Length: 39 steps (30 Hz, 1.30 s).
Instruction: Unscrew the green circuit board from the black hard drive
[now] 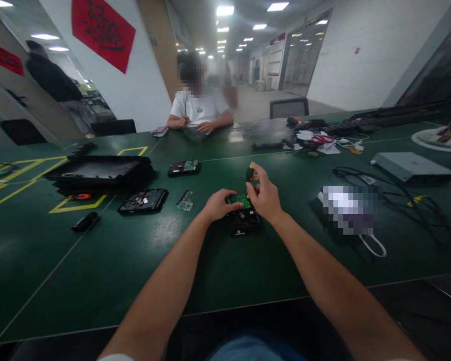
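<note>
On the green counter (210, 276), a black tray (101, 173) lies left of centre on another dark piece, its open top showing a bare greyish floor. An orange-handled tool (80, 196) lies at its near edge. To its right are a black drive casing (143, 201) with pale metal parts showing, a loose circuit board (185, 201), and, farther back, another drive (184, 168) bearing green circuitry. A flat grey metal case (413, 167) lies on the right beside black cables (394, 188); its contents are hidden.

The hard drive (244, 223) being handled lies in the middle, directly before the person, its green circuit board (239, 200) at the far end. The left hand (217, 204) holds the drive from the left, thumb over the board. The right hand (266, 198) has its grip pinching the dark-and-yellow handle of a screwdriver (250, 173), upright over the board's right side; the tip is hidden.

Small pale labels mark the drive, too small to read. The white item (351, 210) right of the hands has its face blurred out. A red paper (103, 32) on the pillar carries black brush characters, not safely legible. Across the counter, a co-worker's white shirt (201, 108) bears a small dark print.
</note>
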Tool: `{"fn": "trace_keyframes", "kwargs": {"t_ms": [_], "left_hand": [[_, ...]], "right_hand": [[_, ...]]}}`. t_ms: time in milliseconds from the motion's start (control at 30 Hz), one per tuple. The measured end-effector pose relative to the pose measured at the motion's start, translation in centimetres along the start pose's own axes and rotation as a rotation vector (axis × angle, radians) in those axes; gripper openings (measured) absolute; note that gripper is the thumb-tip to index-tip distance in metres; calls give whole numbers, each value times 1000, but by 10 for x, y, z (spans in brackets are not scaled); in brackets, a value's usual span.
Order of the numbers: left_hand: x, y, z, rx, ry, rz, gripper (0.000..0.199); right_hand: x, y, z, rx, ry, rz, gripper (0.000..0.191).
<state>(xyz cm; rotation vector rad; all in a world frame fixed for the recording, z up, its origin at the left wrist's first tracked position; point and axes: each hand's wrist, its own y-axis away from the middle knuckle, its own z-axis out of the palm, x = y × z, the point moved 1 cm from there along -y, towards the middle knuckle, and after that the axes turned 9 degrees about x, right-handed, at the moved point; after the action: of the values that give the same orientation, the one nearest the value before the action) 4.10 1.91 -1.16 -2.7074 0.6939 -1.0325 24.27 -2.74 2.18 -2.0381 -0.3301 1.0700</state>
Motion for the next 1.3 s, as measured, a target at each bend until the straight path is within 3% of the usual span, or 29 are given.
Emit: {"fn": "trace_keyframes", "kwargs": {"t_ms": [767, 1033, 1300], "left_hand": [[2, 0, -1, -2, -14, -15, 59], [4, 1, -2, 12, -16, 2, 57], [2, 1, -2, 5, -13, 9, 60]], "right_hand": [[3, 1, 3, -11, -42, 66, 70], [-3, 0, 0, -2, 36, -29, 67], [-1, -1, 0, -23, 21, -13, 75]]}}
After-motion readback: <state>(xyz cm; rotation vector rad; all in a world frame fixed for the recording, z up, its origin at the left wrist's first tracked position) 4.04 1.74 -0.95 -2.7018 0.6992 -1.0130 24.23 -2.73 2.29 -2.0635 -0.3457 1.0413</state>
